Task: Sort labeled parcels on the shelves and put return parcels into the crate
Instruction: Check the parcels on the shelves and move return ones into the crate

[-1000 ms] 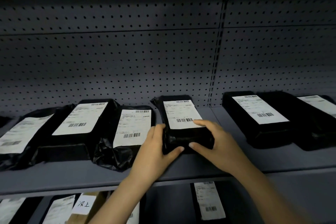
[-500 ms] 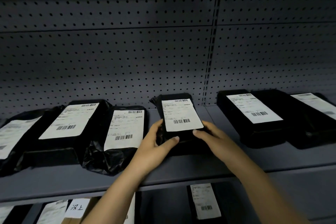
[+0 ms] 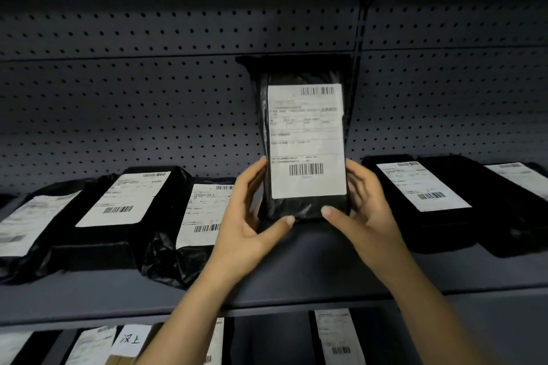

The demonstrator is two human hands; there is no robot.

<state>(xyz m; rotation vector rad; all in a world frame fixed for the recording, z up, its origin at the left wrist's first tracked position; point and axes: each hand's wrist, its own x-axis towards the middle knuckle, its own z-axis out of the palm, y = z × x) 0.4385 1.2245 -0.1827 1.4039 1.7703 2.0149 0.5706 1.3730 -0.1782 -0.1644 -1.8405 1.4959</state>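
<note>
Head view: upright parcel between left grip and right grip, both clasped round its base.

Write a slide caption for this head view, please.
Left hand and right hand hold a labeled parcel upright at the shelf, label facing camera.

Grey shelf with black labelled parcels

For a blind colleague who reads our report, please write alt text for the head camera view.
A left hand and a right hand hold a black parcel upright before a grey pegboard shelf, its white barcode label facing the camera. Other labelled black parcels lie flat on the shelf on both sides.
</note>
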